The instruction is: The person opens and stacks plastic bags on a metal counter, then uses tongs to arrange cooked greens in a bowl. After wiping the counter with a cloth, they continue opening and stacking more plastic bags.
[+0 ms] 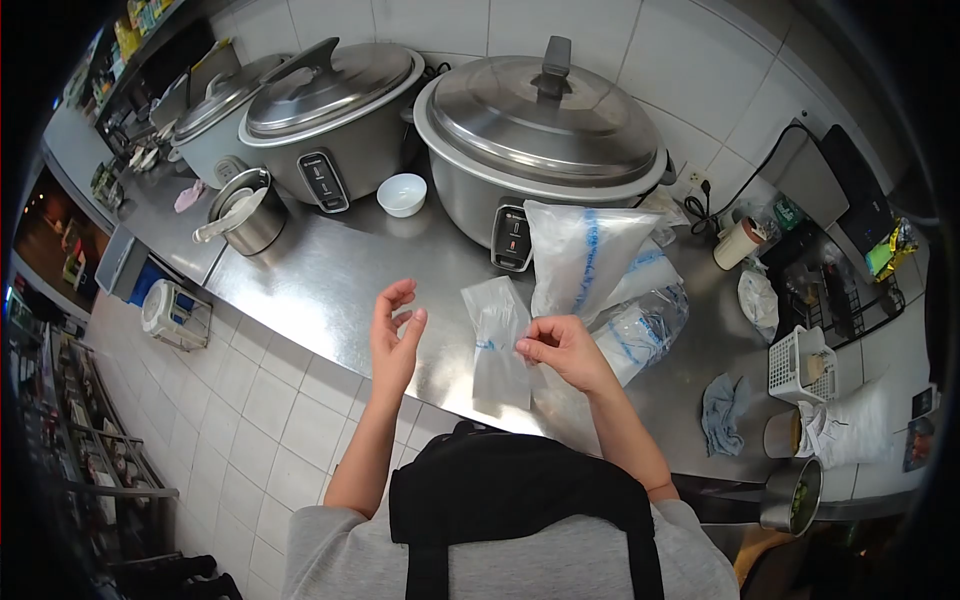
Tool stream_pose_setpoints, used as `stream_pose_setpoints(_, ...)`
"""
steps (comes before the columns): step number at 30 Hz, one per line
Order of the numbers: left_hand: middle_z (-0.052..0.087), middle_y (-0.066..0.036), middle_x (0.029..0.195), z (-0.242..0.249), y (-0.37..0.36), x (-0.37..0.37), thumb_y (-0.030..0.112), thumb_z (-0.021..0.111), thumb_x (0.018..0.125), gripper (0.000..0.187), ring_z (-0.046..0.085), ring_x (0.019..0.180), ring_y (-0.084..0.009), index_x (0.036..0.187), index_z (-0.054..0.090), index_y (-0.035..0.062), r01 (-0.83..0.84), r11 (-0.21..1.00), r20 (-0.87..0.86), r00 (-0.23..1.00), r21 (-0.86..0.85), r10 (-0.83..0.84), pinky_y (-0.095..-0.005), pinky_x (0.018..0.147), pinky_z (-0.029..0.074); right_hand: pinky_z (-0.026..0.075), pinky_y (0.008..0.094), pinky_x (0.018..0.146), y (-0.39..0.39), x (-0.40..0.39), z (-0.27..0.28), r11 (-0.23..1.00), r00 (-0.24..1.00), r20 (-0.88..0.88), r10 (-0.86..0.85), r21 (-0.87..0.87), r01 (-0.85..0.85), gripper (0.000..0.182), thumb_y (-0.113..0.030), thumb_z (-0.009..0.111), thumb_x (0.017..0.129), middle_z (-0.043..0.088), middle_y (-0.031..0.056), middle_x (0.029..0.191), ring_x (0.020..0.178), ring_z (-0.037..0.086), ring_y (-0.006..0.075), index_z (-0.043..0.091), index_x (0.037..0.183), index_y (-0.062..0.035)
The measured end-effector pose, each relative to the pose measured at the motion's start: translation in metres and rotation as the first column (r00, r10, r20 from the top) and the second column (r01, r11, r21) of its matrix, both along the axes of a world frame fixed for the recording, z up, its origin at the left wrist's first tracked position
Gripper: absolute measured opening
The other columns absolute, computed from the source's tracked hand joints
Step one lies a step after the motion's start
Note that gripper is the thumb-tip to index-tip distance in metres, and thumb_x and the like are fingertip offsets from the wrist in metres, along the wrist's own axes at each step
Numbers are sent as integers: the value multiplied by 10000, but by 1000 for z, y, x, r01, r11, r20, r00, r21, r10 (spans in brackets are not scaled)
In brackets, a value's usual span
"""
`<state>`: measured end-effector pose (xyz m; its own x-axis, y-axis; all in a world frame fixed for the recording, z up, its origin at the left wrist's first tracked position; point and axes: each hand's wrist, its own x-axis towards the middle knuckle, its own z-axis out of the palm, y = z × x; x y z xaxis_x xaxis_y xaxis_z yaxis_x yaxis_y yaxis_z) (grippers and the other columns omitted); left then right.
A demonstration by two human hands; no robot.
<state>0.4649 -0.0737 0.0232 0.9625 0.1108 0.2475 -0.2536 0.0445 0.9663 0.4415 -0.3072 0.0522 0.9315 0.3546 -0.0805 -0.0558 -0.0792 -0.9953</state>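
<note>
My right hand [562, 350] pinches the edge of a flat, translucent plastic bag [497, 345] with a small blue print, held over the steel counter. Left of that bag, my left hand [397, 335] is raised with its fingers apart and nothing in it. Just beyond my right hand stands a larger whitish plastic bag [575, 255] with a blue printed stripe. Beside it lie more clear bags with blue print, among them a bulky clear pack [645, 335].
Large rice cookers [545, 130] line the wall behind the counter [330, 275]. A white bowl [402, 195] and a steel pot [250, 215] stand at the left. To the right are a blue-grey cloth [724, 415], a white basket [800, 365] and a metal container [791, 495].
</note>
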Motion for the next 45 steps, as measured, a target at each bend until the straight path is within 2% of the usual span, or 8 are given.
stream_pose_setpoints(6,437,-129,1274,62,-25,-13,132,611,771,400,413,1172,-268,1145,499,45,2,825,363,897,566,-251,-369,962,324,410,272,545,-3,-3,6,980,977,196,81,-195,-42,142,-100,552,802,562,63,623,586,533,121,552,734,24)
stream_pose_setpoints(15,649,-102,855,42,-48,8,148,644,773,197,608,799,-182,908,619,7,619,604,-117,741,502,-662,-306,758,447,410,232,608,-35,-17,31,941,981,183,59,-339,6,124,-99,629,772,571,26,671,630,511,89,590,813,10)
stream_pose_setpoints(22,633,-110,728,50,-48,12,143,638,774,157,593,678,-208,856,625,10,595,606,-215,784,527,-583,-298,630,441,389,232,521,-52,-20,19,923,958,273,-92,-338,185,140,-80,675,727,525,-7,597,562,466,67,590,766,23)
stream_pose_setpoints(28,537,-82,1159,72,-62,-3,95,699,673,291,510,1067,-245,954,624,94,207,813,331,837,544,-435,-364,904,395,348,181,494,-48,-18,22,939,988,91,-127,-309,149,270,-58,740,677,484,-49,624,557,427,19,471,649,-61)
stream_pose_setpoints(38,515,-34,1175,70,-61,-7,146,703,657,126,397,1204,-248,695,595,94,134,479,316,594,868,-740,-538,1034,220,373,188,531,-70,-10,24,993,995,-73,-72,87,79,142,-73,681,755,523,-38,659,592,466,32,542,734,-54)
stream_pose_setpoints(41,532,-22,1117,79,-62,-11,143,704,655,126,417,1181,-226,680,593,90,110,453,312,583,885,-750,-536,1032,227,408,216,575,-70,-12,29,944,944,123,-307,-83,319,80,-67,650,770,557,-10,703,639,510,63,578,788,-38)
stream_pose_setpoints(43,542,-21,1073,84,-66,-12,141,704,655,125,431,1163,-215,682,592,90,90,439,310,584,894,-750,-536,1030,232,427,238,628,-49,-26,53,832,618,708,-342,-78,549,114,-52,658,735,571,31,728,669,538,120,580,811,-21)
stream_pose_setpoints(45,536,-37,988,89,-70,-10,146,675,680,126,451,1102,-197,647,589,61,92,401,292,543,912,-787,-533,1039,216,429,261,667,-36,-43,70,910,691,700,-182,-146,388,121,-50,658,721,575,42,730,673,545,148,583,809,-17)
